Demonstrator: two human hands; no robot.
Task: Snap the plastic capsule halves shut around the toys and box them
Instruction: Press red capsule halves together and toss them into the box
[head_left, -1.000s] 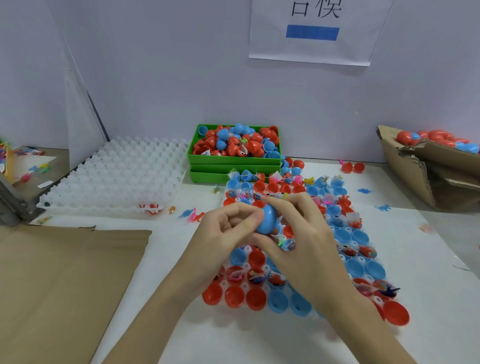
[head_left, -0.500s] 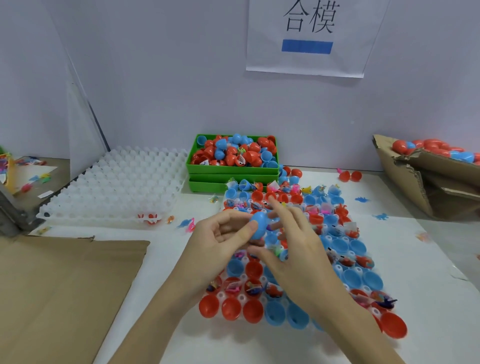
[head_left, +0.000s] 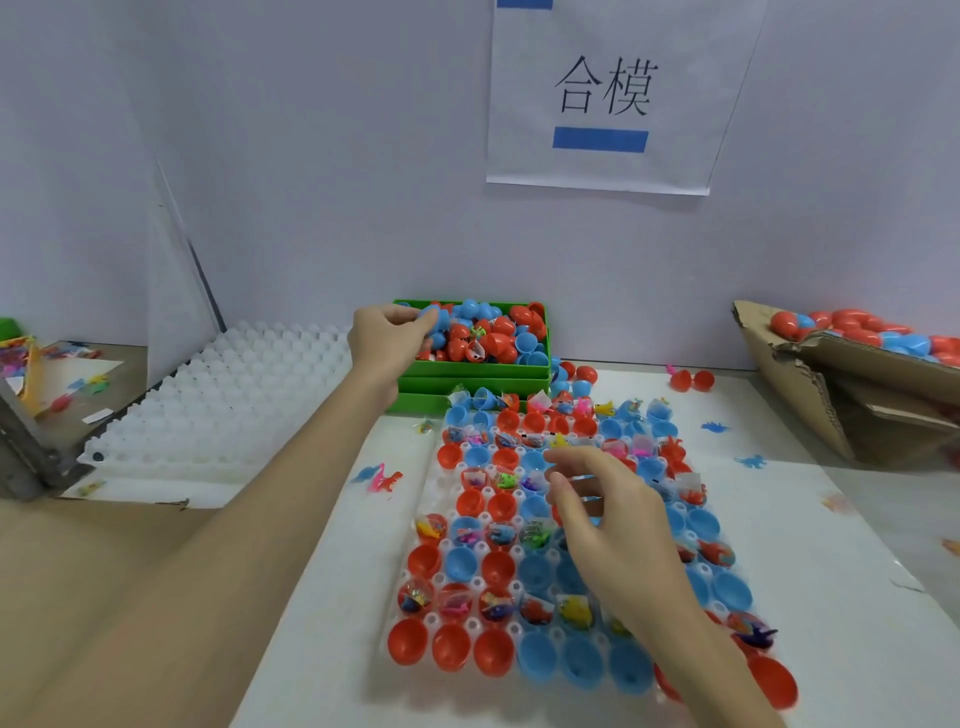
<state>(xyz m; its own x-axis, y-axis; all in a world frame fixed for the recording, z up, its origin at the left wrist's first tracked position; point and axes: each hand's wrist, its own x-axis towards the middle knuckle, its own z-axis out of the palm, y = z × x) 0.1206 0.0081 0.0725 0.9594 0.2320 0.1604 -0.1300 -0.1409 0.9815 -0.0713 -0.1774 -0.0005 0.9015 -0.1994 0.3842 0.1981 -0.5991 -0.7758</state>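
— Capsule halves (head_left: 535, 597), red and blue, fill the clear tray (head_left: 415, 530) under the right hand (head_left: 602, 525), many with bagged toys in them

— And the green box (head_left: 467, 371)?

— Just beyond the left fingertips (head_left: 423, 325), heaped with shut capsules

— The left hand (head_left: 384, 338)?

— Over the box's near-left corner, fingers pinched on a blue capsule (head_left: 434, 317)

— Right fingers (head_left: 571, 460)?

— Spread and curled above the tray, holding nothing
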